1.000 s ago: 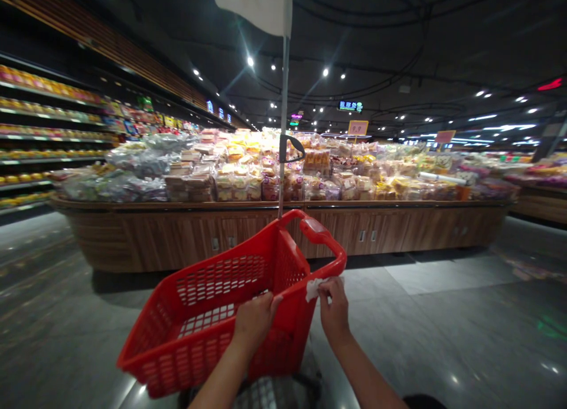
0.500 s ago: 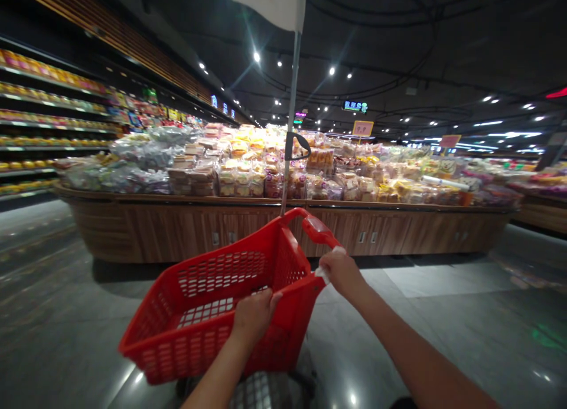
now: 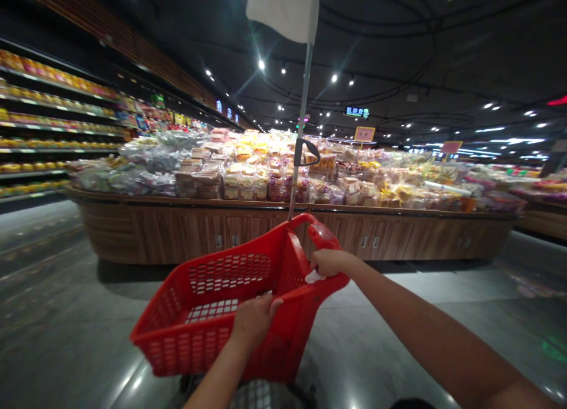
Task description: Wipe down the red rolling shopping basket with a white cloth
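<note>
A red plastic shopping cart [image 3: 195, 344] stands in front of me, its basket pointing left and its handle [image 3: 325, 236] on the right. My left hand [image 3: 254, 321] is closed over the near side rim, with the thumb lying along the top edge. My right hand [image 3: 326, 262] is closed on a crumpled white tissue [image 3: 313, 277]. It presses the tissue at the near rear corner of the cart, by the handle; the fingertips are partly hidden. Through the grid, the basket floor shows. A thin pole [image 3: 305, 90] with a white flag [image 3: 283, 10] rises behind the cart's handle end.
A long wooden display counter [image 3: 172, 235], heaped with bagged baked goods [image 3: 245, 173], runs across just beyond the cart. Stocked shelves [image 3: 53, 123] line the left side. Price signs [image 3: 365, 134] stand above the goods. Grey tiled floor [image 3: 398, 326] surrounds the cart.
My right hand has shifted left with the tissue, from the outer handle corner to its inner side. My left hand keeps its hold. The cart appears slightly farther right in view.
</note>
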The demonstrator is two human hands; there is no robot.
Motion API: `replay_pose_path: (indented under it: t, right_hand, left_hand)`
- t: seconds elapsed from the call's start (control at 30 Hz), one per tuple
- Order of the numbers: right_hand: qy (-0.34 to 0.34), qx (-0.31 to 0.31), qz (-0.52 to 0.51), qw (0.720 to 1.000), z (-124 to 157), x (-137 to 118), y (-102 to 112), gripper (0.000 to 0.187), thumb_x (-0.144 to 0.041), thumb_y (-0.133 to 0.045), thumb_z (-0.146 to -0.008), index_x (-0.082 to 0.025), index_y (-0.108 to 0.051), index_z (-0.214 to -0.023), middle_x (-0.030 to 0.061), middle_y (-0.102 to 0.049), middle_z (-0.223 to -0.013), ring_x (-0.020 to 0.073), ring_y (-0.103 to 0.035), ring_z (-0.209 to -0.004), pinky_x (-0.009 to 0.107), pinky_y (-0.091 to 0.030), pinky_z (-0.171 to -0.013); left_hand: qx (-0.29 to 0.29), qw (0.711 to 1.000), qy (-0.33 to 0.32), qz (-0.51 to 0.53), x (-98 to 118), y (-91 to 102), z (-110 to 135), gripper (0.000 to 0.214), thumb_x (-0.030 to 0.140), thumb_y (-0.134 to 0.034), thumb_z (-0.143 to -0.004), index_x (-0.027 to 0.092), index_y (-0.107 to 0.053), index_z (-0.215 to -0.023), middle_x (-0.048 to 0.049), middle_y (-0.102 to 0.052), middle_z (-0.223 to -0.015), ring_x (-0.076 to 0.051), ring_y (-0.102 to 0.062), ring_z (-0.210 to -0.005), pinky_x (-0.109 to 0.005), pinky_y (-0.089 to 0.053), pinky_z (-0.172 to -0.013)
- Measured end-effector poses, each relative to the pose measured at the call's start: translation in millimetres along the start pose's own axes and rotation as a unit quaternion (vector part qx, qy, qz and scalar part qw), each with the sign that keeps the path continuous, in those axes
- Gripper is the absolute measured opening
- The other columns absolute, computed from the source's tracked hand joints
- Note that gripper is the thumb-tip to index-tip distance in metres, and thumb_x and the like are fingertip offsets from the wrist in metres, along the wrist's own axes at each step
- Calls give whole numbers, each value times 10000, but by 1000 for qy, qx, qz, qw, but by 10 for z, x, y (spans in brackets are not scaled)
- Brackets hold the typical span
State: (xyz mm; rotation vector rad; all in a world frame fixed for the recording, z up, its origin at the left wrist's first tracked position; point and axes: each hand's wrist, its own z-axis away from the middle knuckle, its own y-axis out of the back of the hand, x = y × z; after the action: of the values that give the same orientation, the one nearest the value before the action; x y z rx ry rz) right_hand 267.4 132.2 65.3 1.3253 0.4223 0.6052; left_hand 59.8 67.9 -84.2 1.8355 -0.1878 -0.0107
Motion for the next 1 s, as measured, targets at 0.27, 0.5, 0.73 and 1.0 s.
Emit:
replay_pose_path:
  t: [0.27, 0.5, 0.73, 1.0]
  right_hand:
    - [-7, 74, -15, 997, 106, 41, -83, 309, 14, -538, -619, -178, -730, -764, 33, -702, -708, 153, -605, -626, 208, -394, -537]
    - [10, 169, -50, 984, 87, -118, -306, 210, -46, -540, -687, -182, -700, -701, 26, -681, -657, 134, -598, -593, 200, -367, -513]
    - [27, 278, -53, 959, 606, 273, -469, 201, -112, -487, -812, -181, -656, -728, 23, -645, -715, 149, -562, -720, 246, -402, -657]
    - [-16, 564, -105, 819, 656, -39, -1097, 213, -140, -441, -865, -195, -641, -913, 79, -607, -910, 202, -543, -872, 342, -462, -787]
  left_hand:
    - [-1, 1000, -4, 4, -2, 34, 26, 525, 490, -128, -914, 211, -572, -882, -68, -687, -835, -215, -651, -793, -296, -428, -654]
    - [-9, 1000, -3, 5, 6, 68, 24, 507, 476, -143, -916, 211, -575, -888, -64, -688, -837, -218, -651, -797, -295, -421, -652]
    - [-8, 1000, -7, 2, -69, 64, 58, 519, 478, -127, -917, 216, -573, -874, -62, -684, -828, -212, -645, -804, -297, -421, -671]
    - [-7, 1000, -16, 4, -75, 53, 48, 514, 490, -130, -915, 218, -561, -856, -50, -690, -836, -206, -648, -791, -283, -410, -650]
